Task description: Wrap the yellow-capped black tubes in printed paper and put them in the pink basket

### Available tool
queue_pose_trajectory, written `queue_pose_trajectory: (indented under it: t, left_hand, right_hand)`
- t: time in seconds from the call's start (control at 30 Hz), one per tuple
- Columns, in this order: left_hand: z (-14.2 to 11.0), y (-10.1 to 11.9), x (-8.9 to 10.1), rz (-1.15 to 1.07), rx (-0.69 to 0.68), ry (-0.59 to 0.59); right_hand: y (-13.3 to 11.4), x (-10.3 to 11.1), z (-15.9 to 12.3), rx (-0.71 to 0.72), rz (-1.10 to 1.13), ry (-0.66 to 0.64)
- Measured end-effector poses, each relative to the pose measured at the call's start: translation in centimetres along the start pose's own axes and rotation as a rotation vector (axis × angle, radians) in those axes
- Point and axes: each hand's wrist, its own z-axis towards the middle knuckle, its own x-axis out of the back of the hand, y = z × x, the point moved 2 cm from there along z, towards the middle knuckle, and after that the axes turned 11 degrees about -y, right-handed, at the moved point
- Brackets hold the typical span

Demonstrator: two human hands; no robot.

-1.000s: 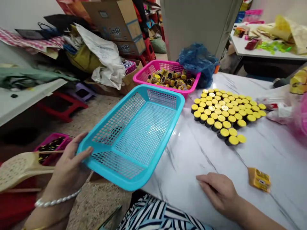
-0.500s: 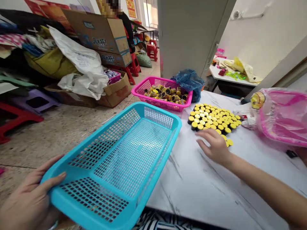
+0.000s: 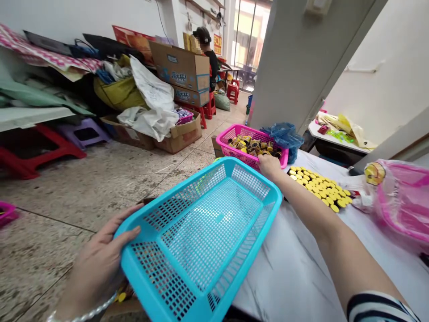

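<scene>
My left hand (image 3: pixel 100 259) grips the near rim of an empty turquoise plastic mesh basket (image 3: pixel 204 237), holding it tilted over the floor by the table edge. My right hand (image 3: pixel 270 166) reaches past that basket to the near rim of a pink mesh basket (image 3: pixel 234 150), with its fingertips among loose yellow-and-black cylindrical tubes (image 3: pixel 253 146). Whether it holds one is hidden. Rows of upright black jars with yellow caps (image 3: pixel 318 188) stand on the white marble table (image 3: pixel 288 268), to the right of my forearm.
A blue plastic bag (image 3: pixel 284 137) lies behind the pink basket, and a pink plastic bag (image 3: pixel 402 201) sits at the table's right. A grey pillar (image 3: pixel 295 58) stands beyond. Cardboard boxes (image 3: pixel 181 74), stools and piled cloth line the left wall. A person (image 3: pixel 206 56) stands far back.
My right hand has moved from beside the yellow-capped jars forward to the pink basket. The view has tilted upward, showing more of the room. My left hand still holds the turquoise basket.
</scene>
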Motion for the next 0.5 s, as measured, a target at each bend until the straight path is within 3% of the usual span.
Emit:
queue_pose_trajectory:
  t: [0.17,0.37,0.5]
  left_hand:
    - [2.4,1.3,-0.4,-0.054,0.024,-0.067]
    - [4.5,1.7,0.4,-0.061,0.03,-0.125]
    - [6.9,2.0,-0.6,-0.02,0.02,-0.199]
  right_hand:
    - [0.0,-0.2,0.2,-0.053,-0.024,-0.011]
    - [1.3,-0.4,-0.6,-0.081,-0.043,0.002]
    - [2.0,0.0,-0.7,-0.075,-0.017,-0.004]
